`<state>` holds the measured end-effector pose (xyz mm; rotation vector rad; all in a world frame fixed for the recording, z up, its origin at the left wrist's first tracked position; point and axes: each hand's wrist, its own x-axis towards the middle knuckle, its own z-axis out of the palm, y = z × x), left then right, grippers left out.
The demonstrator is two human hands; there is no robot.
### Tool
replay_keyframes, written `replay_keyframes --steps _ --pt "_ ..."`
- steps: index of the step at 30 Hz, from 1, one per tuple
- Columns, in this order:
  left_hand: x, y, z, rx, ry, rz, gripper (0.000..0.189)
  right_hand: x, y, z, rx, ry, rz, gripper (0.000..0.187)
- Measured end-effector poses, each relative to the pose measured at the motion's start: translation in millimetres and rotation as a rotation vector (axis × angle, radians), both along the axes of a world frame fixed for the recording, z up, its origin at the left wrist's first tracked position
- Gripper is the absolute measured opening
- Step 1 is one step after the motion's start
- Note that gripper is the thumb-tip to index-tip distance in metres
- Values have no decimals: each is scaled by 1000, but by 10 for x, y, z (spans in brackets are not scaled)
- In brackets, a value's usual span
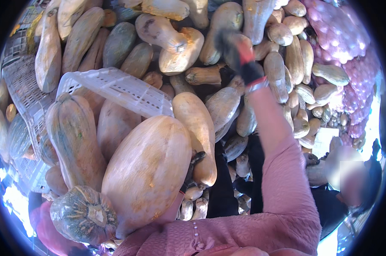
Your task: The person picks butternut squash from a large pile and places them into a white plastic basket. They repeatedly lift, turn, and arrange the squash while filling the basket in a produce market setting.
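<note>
My right hand (236, 52), in a red and black glove, reaches out over the heap of squashes and is blurred. It is nearest to a tan squash (220, 32), and its grip cannot be made out. My left hand (193, 168), in a dark glove, is mostly hidden behind a very large tan squash (148, 169). Its fingertips lie against a long orange-tan squash (196, 134). Left of the large one stand a long ribbed squash (74, 140) and a round green mottled pumpkin (84, 216). A white plastic crate (116, 86) shows its rim behind them.
Many squashes (225, 102) are heaped ahead and to the right. Mesh sacks (340, 35) of purplish round produce are stacked at the far right. At lower right is another person (330, 208) in dark clothing. More crates (28, 96) stand at the left.
</note>
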<state>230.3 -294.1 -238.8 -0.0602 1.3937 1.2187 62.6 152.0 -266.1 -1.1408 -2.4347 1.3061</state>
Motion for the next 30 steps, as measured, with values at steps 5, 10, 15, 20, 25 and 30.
replay_keyframes --steps 5,10,15,20,25,30 --pt "15 7 -5 -51 -215 137 40 1854 -1476 -495 -179 -162 -304 49" --pt "-121 162 137 -218 -503 367 42 2387 -2295 -327 -53 -148 -373 51" --pt "-2 -86 -48 42 5 -4 37 2264 -2144 -16 -221 -215 -345 47" --pt "-139 114 222 18 -102 110 35 2537 -2147 -153 -304 -259 -317 47" --pt "36 -178 -79 -39 -258 231 36 2728 -2578 -83 -422 -469 -266 47" --pt "-61 -267 -114 -3 4 73 43 2983 -3013 -94 -558 -449 -293 39"
